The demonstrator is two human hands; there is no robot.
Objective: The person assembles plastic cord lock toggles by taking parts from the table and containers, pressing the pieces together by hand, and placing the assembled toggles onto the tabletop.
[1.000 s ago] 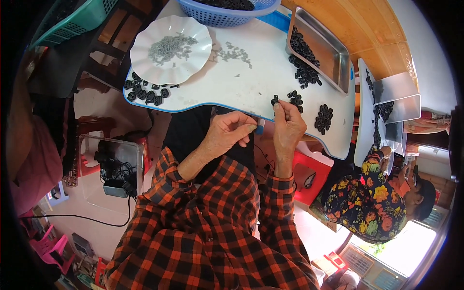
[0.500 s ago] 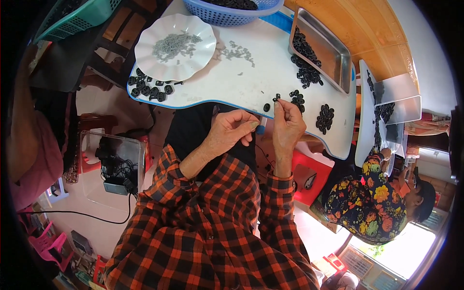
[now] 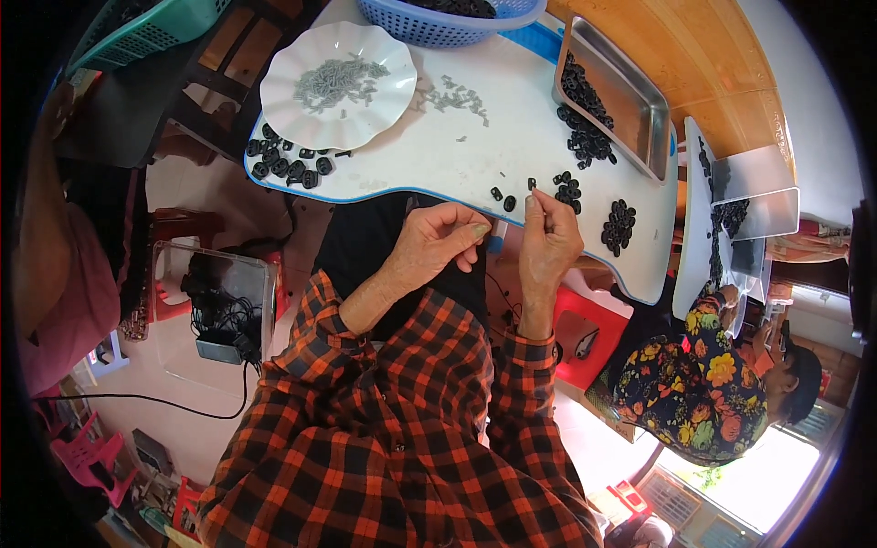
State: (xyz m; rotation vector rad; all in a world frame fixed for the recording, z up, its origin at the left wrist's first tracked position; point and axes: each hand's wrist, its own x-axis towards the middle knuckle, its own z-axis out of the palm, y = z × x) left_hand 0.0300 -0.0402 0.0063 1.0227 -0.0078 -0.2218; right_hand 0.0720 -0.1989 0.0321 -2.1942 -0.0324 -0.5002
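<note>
My right hand (image 3: 553,239) is at the table's near edge, thumb and forefinger pinched at a small black plastic piece (image 3: 533,184) that looks like a cord-lock part. Two more loose black pieces (image 3: 509,203) lie just left of those fingertips. My left hand (image 3: 437,239) hangs in front of the edge, thumb and forefinger pressed together; whatever they hold is too small to make out. A small heap of black pieces (image 3: 568,192) sits beside my right fingers, with another heap (image 3: 618,228) farther right. A scalloped white plate (image 3: 388,119) bears many tiny grey springs.
Loose springs (image 3: 457,99) lie on the white table (image 3: 438,164). Larger black pieces (image 3: 297,172) sit below the plate. A metal tray (image 3: 639,119) with black parts stands at right, a blue basket (image 3: 438,32) at back. A person in a floral top (image 3: 699,393) works at right.
A black piece that was at my right fingertips now lies on the table to their left. My right fingers are at another piece. My left hand keeps its pinch.
</note>
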